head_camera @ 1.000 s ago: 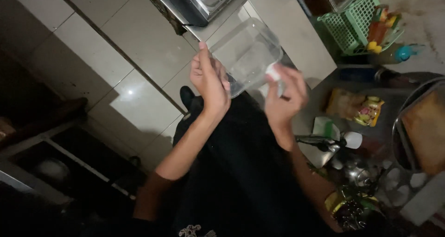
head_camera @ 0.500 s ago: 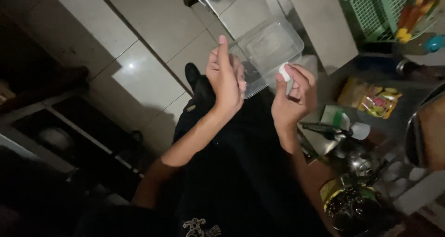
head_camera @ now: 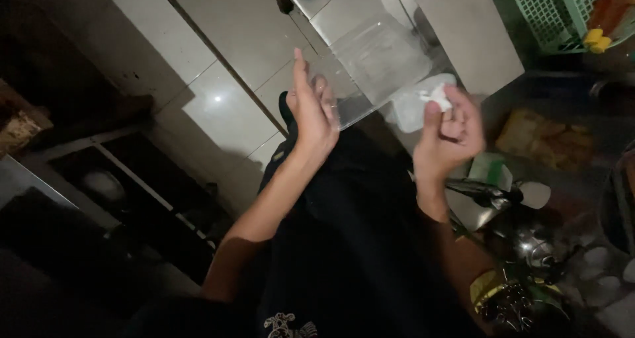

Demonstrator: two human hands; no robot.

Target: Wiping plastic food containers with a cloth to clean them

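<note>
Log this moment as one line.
left hand: flat against clear plastic container | right hand: pinching small white piece | standing over tiled floor

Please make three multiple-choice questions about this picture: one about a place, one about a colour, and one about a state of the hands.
1. Where is the clear plastic container?
A. On the floor tiles
B. Held up in front of the person, at the left hand
C. Inside the basket

2. What colour is the slotted plastic basket at the upper right?
A. Green
B. Red
C. Black

3. What is the right hand doing?
A. Resting flat and empty
B. Gripping a knife
C. Pinching a small white crumpled piece

Answers: 1 B, the flat left hand meets its edge. 2 A, its lattice is pale green. 3 C, fingertips close on the white piece.
</note>
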